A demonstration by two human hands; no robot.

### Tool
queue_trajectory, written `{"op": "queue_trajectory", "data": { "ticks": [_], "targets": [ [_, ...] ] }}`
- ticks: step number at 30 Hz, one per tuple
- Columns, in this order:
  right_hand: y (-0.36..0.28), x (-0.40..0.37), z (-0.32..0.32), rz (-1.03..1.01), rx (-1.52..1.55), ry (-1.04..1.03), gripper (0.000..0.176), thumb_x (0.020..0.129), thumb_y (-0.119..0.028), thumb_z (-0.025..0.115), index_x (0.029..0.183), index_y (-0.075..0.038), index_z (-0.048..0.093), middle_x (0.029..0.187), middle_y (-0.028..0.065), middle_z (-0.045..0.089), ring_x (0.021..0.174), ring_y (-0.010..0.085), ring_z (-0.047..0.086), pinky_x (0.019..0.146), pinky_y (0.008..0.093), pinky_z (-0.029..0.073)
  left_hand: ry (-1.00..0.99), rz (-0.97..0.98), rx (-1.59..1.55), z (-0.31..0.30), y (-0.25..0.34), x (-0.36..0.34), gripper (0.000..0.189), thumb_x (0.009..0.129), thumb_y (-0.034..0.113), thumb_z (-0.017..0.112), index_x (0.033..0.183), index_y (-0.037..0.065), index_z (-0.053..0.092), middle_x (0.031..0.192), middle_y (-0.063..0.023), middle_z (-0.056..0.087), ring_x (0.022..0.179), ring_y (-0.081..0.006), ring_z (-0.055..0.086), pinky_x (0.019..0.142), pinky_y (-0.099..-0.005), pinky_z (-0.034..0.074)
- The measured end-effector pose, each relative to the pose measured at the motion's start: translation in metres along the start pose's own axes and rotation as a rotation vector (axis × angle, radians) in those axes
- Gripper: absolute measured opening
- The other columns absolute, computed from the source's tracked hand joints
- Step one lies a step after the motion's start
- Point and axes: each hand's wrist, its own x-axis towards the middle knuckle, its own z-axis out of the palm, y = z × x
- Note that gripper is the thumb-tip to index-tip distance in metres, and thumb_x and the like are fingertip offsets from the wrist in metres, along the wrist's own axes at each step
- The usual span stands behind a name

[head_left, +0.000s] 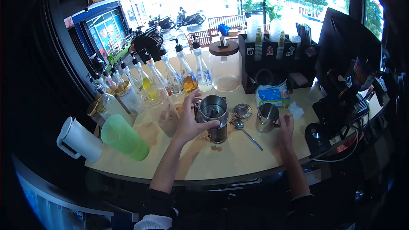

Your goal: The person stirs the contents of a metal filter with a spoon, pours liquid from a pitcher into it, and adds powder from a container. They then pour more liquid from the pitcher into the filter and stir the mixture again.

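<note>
My left hand (191, 121) is around the upper part of a metal cylindrical vessel (218, 133), thumb across its front and fingers behind its left side. The vessel's round top is open and dark inside. On the right, my right hand (286, 127) has its fingers closed at the handle of a small steel pitcher (267, 119), which stands upright on the counter. Between the two lie a round metal lid (243, 111) and a spoon (249, 134), with brown grounds near the spoon's bowl. Brown wet spots mark the counter below the vessel.
Pump bottles (187, 74) line the back left. A green pitcher (125, 138), a white jug (79, 139) and a clear pitcher (164, 110) stand left. Behind are a large jar (226, 70), a tissue pack (272, 95) and a black cup holder (279, 61). A black machine (336, 110) stands right.
</note>
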Motion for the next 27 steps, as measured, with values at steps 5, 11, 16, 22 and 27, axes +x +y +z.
{"op": "queue_trajectory", "data": {
  "ticks": [5,11,16,22,27],
  "targets": [
    [-0.02,0.008,0.0,-0.345,-0.176,0.178,0.014,0.092,-0.008,0.053,0.104,-0.002,0.049,0.103,0.0077,0.048,0.093,0.015,0.048,0.084,0.0307,0.04,0.32,0.196,-0.063,-0.027,-0.008,-0.013,0.092,0.067,0.037,0.084,0.138,0.005,0.034,0.129,-0.0131,0.047,0.123,-0.0256,0.045,0.101,-0.0418,0.035],
    [-0.131,0.011,0.11,-0.8,-0.382,-0.169,0.018,0.083,-0.005,0.061,0.098,-0.003,0.051,0.1,0.0113,0.052,0.09,0.0203,0.05,0.082,0.0328,0.041,0.805,0.287,-0.022,-0.066,-0.063,-0.037,0.097,0.073,0.03,0.079,0.145,-0.001,0.021,0.137,-0.0163,0.039,0.129,-0.0246,0.038,0.103,-0.0377,0.03],
    [-0.184,0.004,0.229,-0.785,-0.401,-0.793,0.014,0.085,-0.008,0.06,0.094,0.001,0.054,0.095,0.0163,0.056,0.09,0.0337,0.057,0.08,0.0391,0.047,0.589,-0.034,0.157,-0.058,-0.112,-0.052,0.098,0.064,0.021,0.086,0.139,0.0,0.025,0.134,-0.0163,0.039,0.128,-0.028,0.039,0.104,-0.044,0.035],
    [-0.158,0.017,0.348,-0.738,-0.432,-1.172,0.012,0.083,-0.007,0.059,0.088,0.003,0.062,0.089,0.0153,0.064,0.085,0.0316,0.062,0.078,0.0379,0.049,0.336,-0.382,-0.596,-0.043,-0.129,-0.06,0.094,0.058,0.008,0.089,0.133,0.003,0.032,0.128,-0.0171,0.049,0.111,-0.0253,0.055,0.088,-0.0358,0.053],
    [-0.146,0.021,0.391,-0.497,-1.05,-1.562,0.016,0.077,-0.013,0.059,0.078,0.001,0.066,0.071,0.0163,0.065,0.061,0.0246,0.061,0.064,0.0355,0.049,0.277,-0.352,-0.285,-0.058,-0.116,-0.064,0.093,0.057,0.017,0.089,0.131,0.002,0.035,0.121,-0.0188,0.054,0.111,-0.0291,0.056,0.093,-0.0392,0.049]
  ]
}}
